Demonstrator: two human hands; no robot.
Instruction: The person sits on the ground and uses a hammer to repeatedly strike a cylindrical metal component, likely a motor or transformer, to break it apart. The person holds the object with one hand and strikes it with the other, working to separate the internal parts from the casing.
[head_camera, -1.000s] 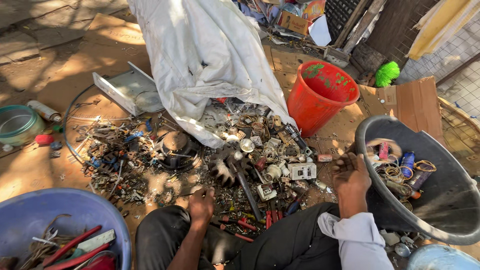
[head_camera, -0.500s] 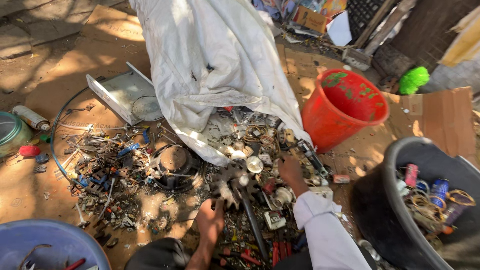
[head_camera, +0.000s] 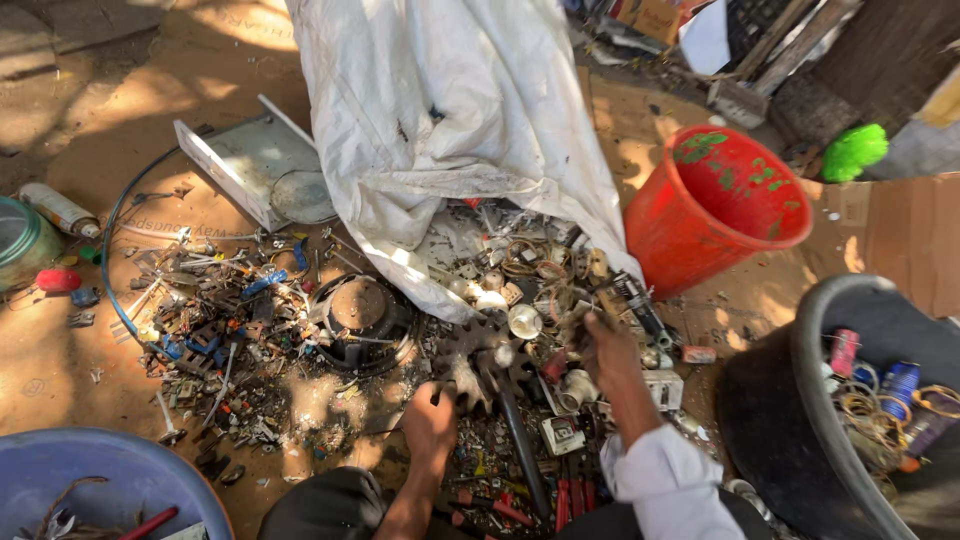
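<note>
A heap of metal scrap and small electrical parts (head_camera: 300, 340) lies on the dirt in front of me, spilling from a white sack (head_camera: 450, 120). My left hand (head_camera: 430, 420) rests low in the scrap beside a dark toothed gear (head_camera: 480, 360). My right hand (head_camera: 605, 345) reaches into the parts at the sack's mouth, fingers curled among small pieces; what it grips is unclear. A white sleeve (head_camera: 665, 485) covers my right forearm.
A red bucket (head_camera: 715, 205) stands to the right. A black tub (head_camera: 850, 400) with coiled wire sits at the lower right, a blue basin (head_camera: 100, 480) at the lower left. A grey metal tray (head_camera: 250, 165) and a round speaker (head_camera: 360, 315) lie left of the sack.
My right hand has left the black tub and moved left into the scrap at the sack's mouth. My left hand stays low in the pile. The view has shifted left.
</note>
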